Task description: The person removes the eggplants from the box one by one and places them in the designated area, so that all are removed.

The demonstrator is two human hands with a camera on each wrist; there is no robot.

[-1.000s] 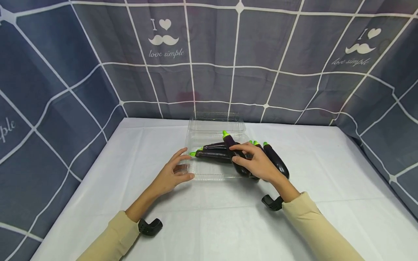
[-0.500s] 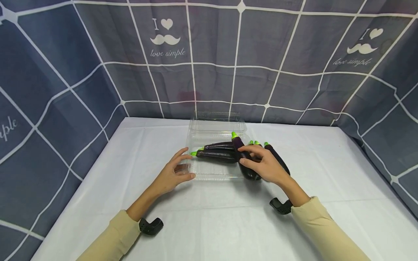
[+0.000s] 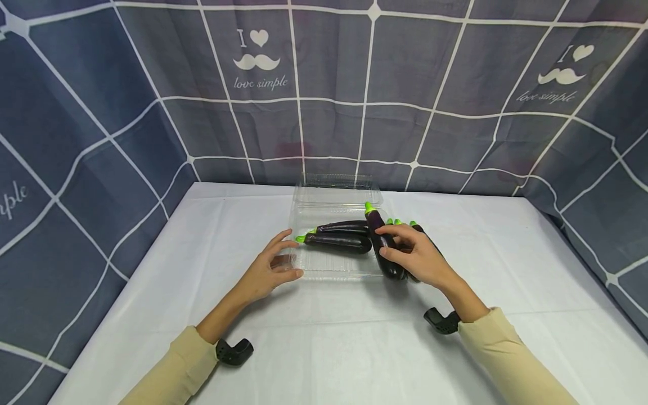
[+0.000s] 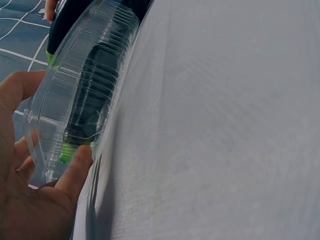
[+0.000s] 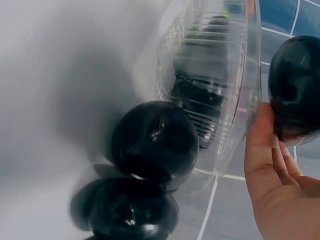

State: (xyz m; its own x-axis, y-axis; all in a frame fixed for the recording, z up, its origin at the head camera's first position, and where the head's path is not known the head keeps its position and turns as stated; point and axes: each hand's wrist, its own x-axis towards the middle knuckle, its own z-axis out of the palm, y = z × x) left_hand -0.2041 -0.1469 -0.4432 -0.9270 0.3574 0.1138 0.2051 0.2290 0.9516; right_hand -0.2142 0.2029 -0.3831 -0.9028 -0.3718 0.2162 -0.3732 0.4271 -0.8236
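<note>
right hand (image 3: 424, 260) grips a glossy eggplant (image 3: 382, 241) (tapering); left hand (image 3: 264, 272) holds a ribbed plastic box (image 3: 331, 264).

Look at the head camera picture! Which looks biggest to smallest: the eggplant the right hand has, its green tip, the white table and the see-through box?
1. White table
2. See-through box
3. Held eggplant
4. Green tip, just a little bit on the eggplant's end

Eggplants (image 3: 336, 242) look glossy, the box (image 3: 326, 265) ribbed plastic, the cloth (image 3: 324, 349) matt
</note>
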